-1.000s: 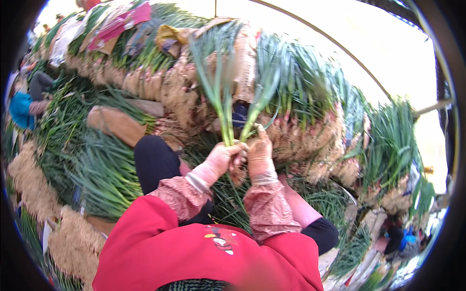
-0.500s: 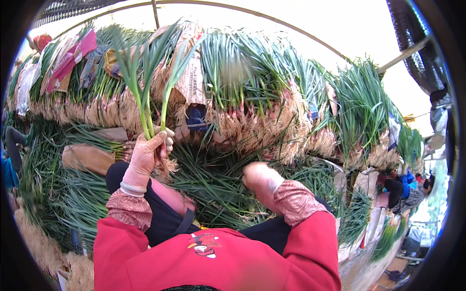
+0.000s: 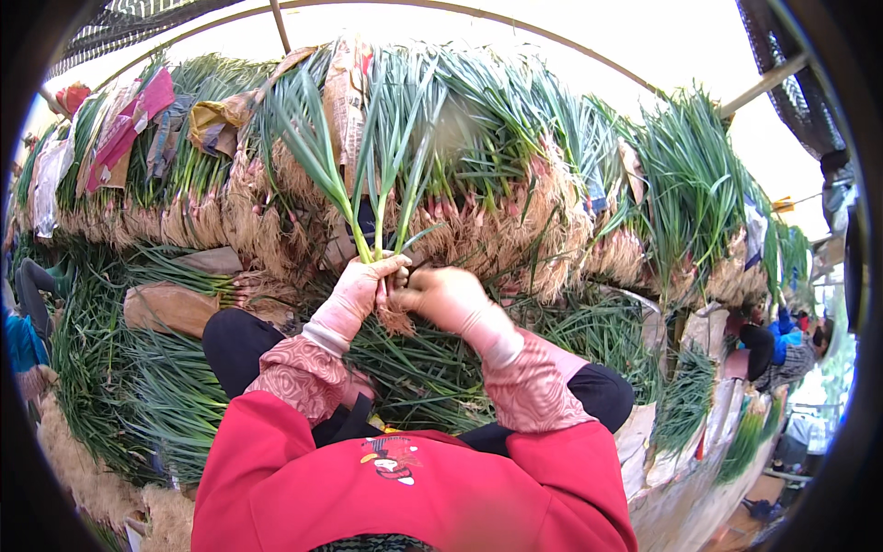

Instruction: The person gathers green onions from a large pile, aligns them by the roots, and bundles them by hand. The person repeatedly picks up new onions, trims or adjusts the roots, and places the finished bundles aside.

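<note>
My left hand (image 3: 361, 287) is closed around the lower stems of a few green garlic plants (image 3: 361, 230). Their long leaves fan upward, and pale roots (image 3: 395, 319) hang out below the fist. Close against it on the right is my right hand (image 3: 448, 296), bent in toward the stem bases. Motion smears its fingers, so their grip on the plants does not show. Both hands look covered in thin, pale gloves. Under the hands, loose green garlic leaves (image 3: 414, 368) lie between my knees.
A long row of bundled green garlic (image 3: 497, 110) stands ahead, roots facing me. Brown cardboard (image 3: 170, 308) and a small garlic bundle (image 3: 244, 290) lie at left. More leaves (image 3: 170, 396) heap beside my left knee. Another person (image 3: 782, 345) sits far right; part of another shows far left.
My left hand has carried the garlic plants to the right and toward the middle. My right hand has moved left and up, from apart to right beside the plants' bases.
</note>
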Demonstrator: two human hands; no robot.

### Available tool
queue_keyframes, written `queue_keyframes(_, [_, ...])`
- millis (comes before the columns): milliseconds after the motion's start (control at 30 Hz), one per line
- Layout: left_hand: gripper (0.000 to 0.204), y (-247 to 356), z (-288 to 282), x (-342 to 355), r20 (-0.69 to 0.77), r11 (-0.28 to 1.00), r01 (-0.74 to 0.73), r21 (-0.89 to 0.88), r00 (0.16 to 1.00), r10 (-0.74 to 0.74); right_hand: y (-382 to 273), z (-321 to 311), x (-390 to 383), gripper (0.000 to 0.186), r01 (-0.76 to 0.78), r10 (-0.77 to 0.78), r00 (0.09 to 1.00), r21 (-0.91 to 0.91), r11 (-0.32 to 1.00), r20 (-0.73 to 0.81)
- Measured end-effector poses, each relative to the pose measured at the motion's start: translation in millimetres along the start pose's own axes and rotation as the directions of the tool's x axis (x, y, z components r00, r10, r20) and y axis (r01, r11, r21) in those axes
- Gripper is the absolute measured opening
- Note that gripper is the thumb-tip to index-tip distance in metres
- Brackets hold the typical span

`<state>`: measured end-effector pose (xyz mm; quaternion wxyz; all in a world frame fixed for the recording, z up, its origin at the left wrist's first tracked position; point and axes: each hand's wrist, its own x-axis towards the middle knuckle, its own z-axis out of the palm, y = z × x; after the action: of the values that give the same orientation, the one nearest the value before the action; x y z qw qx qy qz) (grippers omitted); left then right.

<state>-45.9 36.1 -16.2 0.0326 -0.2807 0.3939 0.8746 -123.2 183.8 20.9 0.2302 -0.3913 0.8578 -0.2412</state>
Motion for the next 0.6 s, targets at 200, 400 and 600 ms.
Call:
queue_keyframes(200, [0.015, -17.0, -13.0, -17.4, 0.042, 0.976, 0.040, -0.216, 0.999, -0.032, 16.1, 24.1, 26.1, 0.012, -0.188, 0.285, 0.920, 0.941, -0.283, 0.270])
queue_keyframes(400, [0.011, -30.2, -8.2, -17.6, -0.235, 0.990, -0.126, 0.057, 0.962, 0.135, 16.9, 41.8, 22.9, 0.026, 0.189, 0.163, 0.866, 0.611, 0.768, -0.472])
queue_keyframes(600, [0.010, -31.9, 1.0, -21.8, -0.194, 0.991, -0.015, 0.134, 0.980, 0.041, 24.5, 33.6, 26.5, 0.032, -0.163, 0.034, 0.984, 0.818, 0.551, 0.174])
